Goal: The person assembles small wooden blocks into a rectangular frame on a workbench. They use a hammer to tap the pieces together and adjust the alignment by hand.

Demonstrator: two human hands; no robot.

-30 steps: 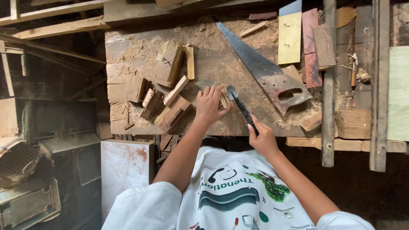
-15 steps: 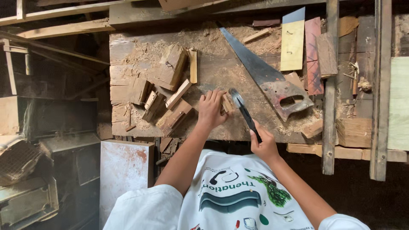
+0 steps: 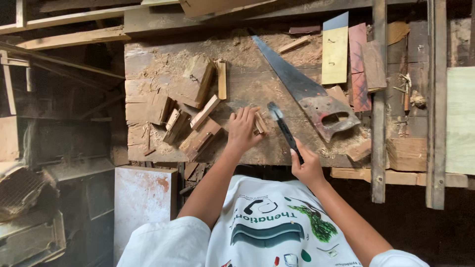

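Meanwhile, the left hand [image 3: 242, 129] is pinching a small wood block [image 3: 259, 122] while the right hand [image 3: 307, 165] is gripping a hammer [image 3: 283, 129] just right of it.

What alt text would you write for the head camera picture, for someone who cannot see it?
Seen from above, a person's left hand steadies a small wood piece on a sawdust-strewn workbench while the right hand holds a hammer over it. Wood offcuts lie to the left, a handsaw to the right.

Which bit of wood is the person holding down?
The small block under the left hand's fingertips, right beside the hammer head. The other scraps lie loose farther left, untouched.
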